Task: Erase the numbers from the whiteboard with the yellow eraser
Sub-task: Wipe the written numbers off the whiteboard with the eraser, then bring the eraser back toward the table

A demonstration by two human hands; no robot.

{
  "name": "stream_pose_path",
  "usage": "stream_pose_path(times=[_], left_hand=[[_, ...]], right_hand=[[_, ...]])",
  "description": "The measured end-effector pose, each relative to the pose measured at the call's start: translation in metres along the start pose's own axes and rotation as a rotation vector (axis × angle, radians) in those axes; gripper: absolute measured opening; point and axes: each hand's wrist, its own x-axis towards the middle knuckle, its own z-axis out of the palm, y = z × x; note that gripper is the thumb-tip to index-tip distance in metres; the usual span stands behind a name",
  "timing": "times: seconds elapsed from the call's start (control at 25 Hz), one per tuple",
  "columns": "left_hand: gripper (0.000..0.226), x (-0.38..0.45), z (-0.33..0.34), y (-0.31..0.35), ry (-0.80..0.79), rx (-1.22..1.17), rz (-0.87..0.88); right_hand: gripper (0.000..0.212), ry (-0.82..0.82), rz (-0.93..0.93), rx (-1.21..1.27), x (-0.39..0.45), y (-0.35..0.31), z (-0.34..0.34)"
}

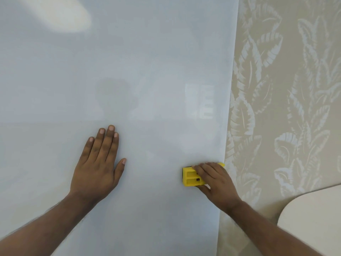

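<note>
The right hand [215,180] grips the yellow eraser [191,177] at the whiteboard [147,61]'s four o'clock edge; the left hand [97,167] rests flat, fingers straight. No numbers visible; probably final wipes, then lift away.

two bare forearms come into the picture from the bottom edge, one at each side. no sleeve covers them as far as the frame shows, and no watch, bracelet or ring is on them. the left hand [96,167] shows its back to the camera, with four long fingers and a thumb; the nails are short, pale and without polish. some fine hair is on the left forearm near the lower edge. the right hand [215,182] also shows its back, and its knuckles are visible; its nails are mostly hidden. both wrists are slim and uncovered.
</note>
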Motion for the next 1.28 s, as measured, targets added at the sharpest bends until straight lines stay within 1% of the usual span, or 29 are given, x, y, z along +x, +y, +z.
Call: stream_pose_path(times=[0.08,0.16,0.24,0.4,0.48,0.52,0.56,0.64,0.68,0.72,0.8,0.88,0.96,1.08,1.2,1.28], left_hand=[[0.071,-0.001,-0.001,-0.003,-0.007,-0.008,0.017],[0.071,-0.002,-0.003,-0.005,-0.02,-0.009,0.035],[0.071,-0.003,-0.004,-0.008,-0.044,-0.012,0.053],[0.071,-0.005,-0.012,-0.006,-0.082,-0.057,0.056],[0.073,-0.006,-0.017,0.0,-0.091,-0.122,0.023],[0.074,-0.007,-0.018,0.005,-0.094,-0.166,0.042],[0.075,-0.009,-0.018,0.011,-0.097,-0.213,0.112],[0.082,-0.013,-0.015,0.027,-0.134,-0.286,0.341],[0.087,-0.014,-0.013,0.037,-0.165,-0.311,0.429],[0.09,-0.014,-0.012,0.048,-0.185,-0.34,0.465],[0.085,-0.009,-0.013,0.067,-0.179,-0.448,0.407],[0.067,-0.001,-0.017,0.08,-0.153,-0.567,0.331],[0.054,0.007,-0.02,0.087,-0.16,-0.624,0.313],[0.052,0.017,-0.019,0.101,-0.195,-0.668,0.306],[0.056,0.027,-0.02,0.124,-0.242,-0.692,0.301],[0.057,0.035,-0.023,0.147,-0.302,-0.755,0.308]], right_hand=[[0.044,0.009,0.064,0.05,-0.017,-0.013,0.013],[0.045,-0.038,0.084,0.055,-0.032,-0.021,0.021],[0.045,-0.108,0.064,0.033,-0.039,-0.023,0.022],[0.047,-0.246,0.03,0.023,-0.031,-0.026,0.003],[0.049,-0.253,0.061,0.035,-0.017,-0.032,-0.009],[0.051,-0.239,0.084,0.044,-0.007,-0.037,-0.014],[0.053,-0.227,0.099,0.052,0.004,-0.044,-0.018],[0.059,-0.224,0.089,0.068,0.027,-0.06,-0.023],[0.062,-0.232,0.075,0.078,0.037,-0.068,-0.026],[0.064,-0.241,0.064,0.095,0.044,-0.077,-0.028],[0.067,-0.248,0.056,0.135,0.051,-0.09,-0.033],[0.065,-0.244,0.059,0.147,0.053,-0.096,-0.042],[0.067,-0.252,0.076,0.129,0.05,-0.094,-0.055],[0.07,-0.27,0.123,0.051,0.037,-0.076,-0.08],[0.063,-0.288,0.196,-0.031,0.017,-0.057,-0.11],[0.062,-0.311,0.234,-0.096,0.002,-0.048,-0.131]])
